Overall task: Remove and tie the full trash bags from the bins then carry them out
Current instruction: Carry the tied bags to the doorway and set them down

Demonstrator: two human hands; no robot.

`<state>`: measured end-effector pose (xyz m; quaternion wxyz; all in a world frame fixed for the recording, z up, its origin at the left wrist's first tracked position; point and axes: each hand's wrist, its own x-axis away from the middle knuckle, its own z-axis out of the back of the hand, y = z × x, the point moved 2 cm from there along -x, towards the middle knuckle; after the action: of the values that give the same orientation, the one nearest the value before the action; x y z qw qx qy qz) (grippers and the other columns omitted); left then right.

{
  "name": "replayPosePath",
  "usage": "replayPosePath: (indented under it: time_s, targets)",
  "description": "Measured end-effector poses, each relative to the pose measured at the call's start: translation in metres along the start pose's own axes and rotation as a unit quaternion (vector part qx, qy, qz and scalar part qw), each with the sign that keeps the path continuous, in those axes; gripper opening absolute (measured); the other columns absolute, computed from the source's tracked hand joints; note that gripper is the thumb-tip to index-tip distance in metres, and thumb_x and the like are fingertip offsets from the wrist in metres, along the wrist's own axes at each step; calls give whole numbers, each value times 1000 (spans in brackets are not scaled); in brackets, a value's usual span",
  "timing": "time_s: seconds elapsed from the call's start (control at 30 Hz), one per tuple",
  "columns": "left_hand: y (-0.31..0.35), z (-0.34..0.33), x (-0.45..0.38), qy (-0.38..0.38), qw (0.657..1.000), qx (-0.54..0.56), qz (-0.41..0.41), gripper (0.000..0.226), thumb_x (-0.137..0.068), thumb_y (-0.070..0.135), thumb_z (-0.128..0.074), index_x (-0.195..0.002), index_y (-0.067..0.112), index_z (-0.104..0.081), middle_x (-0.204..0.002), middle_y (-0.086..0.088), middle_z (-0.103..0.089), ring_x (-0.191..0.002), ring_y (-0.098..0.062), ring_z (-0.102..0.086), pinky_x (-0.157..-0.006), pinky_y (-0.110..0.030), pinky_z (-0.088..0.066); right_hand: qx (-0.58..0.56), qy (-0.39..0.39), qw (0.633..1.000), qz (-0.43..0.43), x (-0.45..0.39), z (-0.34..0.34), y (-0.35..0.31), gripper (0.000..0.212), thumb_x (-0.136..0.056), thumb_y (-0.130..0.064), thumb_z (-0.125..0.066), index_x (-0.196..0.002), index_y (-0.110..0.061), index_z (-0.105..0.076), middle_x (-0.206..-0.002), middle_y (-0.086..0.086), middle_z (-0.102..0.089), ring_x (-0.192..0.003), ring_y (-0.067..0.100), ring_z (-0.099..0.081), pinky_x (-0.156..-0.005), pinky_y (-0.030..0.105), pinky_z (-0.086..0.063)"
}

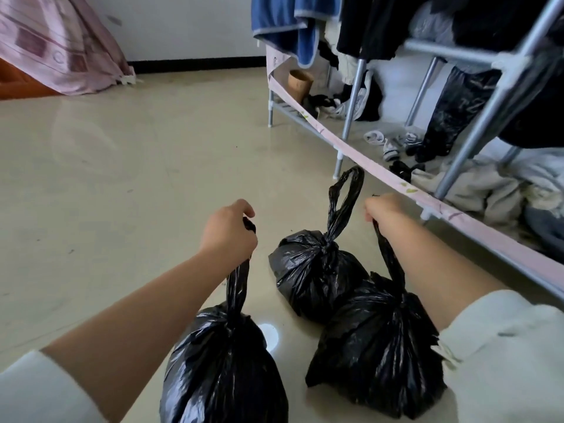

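Glossy beige floor (122, 178): left hand (227, 232) is fisting the near tied black plastic trash bag (222, 370), right hand (384, 209) another (378, 352); carrying-out is starting; third knotted bag (314, 270) on the floor between needs collecting.

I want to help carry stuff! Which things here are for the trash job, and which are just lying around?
For the job:
left hand gripping a tied black plastic trash bag
right hand gripping another
third tied bag on the floor

Lying about:
striped socks
blue towel
brown cardboard tube
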<state>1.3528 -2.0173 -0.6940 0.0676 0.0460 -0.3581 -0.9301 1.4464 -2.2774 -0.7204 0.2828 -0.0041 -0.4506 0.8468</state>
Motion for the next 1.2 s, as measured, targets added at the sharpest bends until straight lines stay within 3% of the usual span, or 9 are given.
replayPosePath:
  time_s: [0.13, 0.27, 0.47, 0.57, 0.63, 0.77, 0.97, 1.1, 1.2]
  targets:
    - [9, -11, -23, -51, 994, -99, -6, 31, -81, -1, -45, -105, 11, -60, -111, -10, -62, -89, -27, -55, -67, -26, -42, 39, -49, 998, -8, -18, -14, -3, 16, -82, -17, -61, -90, -4, -55, -66, 8, -51, -63, 26, -54, -65, 34, -46]
    - [3, -29, -34, -89, 978, -189, -29, 29, -84, 4, -45, -106, 15, -60, -113, -8, -61, -99, -28, -57, -71, -28, -44, 167, -31, 985, 11, -32, -21, -9, 44, -87, -27, -56, -123, -2, -51, -124, 14, -57, -117, 30, -53, -93, 34, -43]
    - [-19, -42, -33, -139, 973, -182, -40, 28, -85, 10, -45, -106, 18, -62, -112, -6, -63, -96, -25, -57, -74, -27, -46, 20, -37, 999, 2, -45, -45, -5, 52, -81, -35, -64, -115, 2, -55, -118, 17, -60, -109, 32, -57, -88, 35, -45]
    - [-24, -45, -35, -144, 973, -172, -49, 28, -85, 10, -46, -106, 17, -63, -111, -6, -63, -91, -24, -55, -70, -24, -42, -80, -52, 995, -8, -41, -53, -12, 28, -77, -25, -70, -90, -3, -59, -87, 10, -60, -77, 24, -58, -68, 30, -45]
    - [-24, -46, -39, -142, 975, -161, -53, 28, -84, 10, -47, -105, 17, -63, -112, -7, -63, -97, -25, -56, -71, -23, -40, -91, -57, 994, -5, -40, -54, -15, 19, -75, -15, -71, -78, -3, -57, -86, 11, -59, -71, 22, -58, -62, 30, -45]
    - [-18, -45, -41, -156, 978, -126, -55, 28, -84, 7, -47, -107, 12, -63, -113, -9, -63, -102, -26, -56, -71, -23, -39, -49, -87, 995, 14, -18, -54, -24, 22, -77, 2, -59, -61, -6, -46, -72, 14, -53, -51, 19, -48, -49, 27, -42]
    - [1, -9, -43, -185, 973, -134, -36, 27, -82, 2, -49, -104, 8, -64, -114, -11, -63, -96, -26, -56, -76, -29, -46, -7, -131, 990, -47, 45, -39, -49, 6, -72, 1, -49, -71, -4, -46, -81, 13, -44, -78, 28, -45, -73, 34, -39]
    - [21, 46, -35, -248, 948, -201, -11, 20, -79, -3, -45, -70, 6, -60, -76, -6, -57, -71, -22, -49, -53, -26, -40, 55, -182, 980, -63, 96, -25, -81, 16, -73, -4, -52, -61, -8, -42, -66, 7, -38, -60, 21, -37, -53, 23, -29]
    - [46, 103, -32, -270, 934, -235, 2, 25, -80, -5, -43, -59, 8, -43, -60, -1, -41, -66, -21, -48, -53, -25, -39, 204, -252, 946, -1, 138, -17, -120, 29, -75, -1, -52, -54, -9, -33, -58, 4, -31, -54, 18, -30, -48, 27, -18]
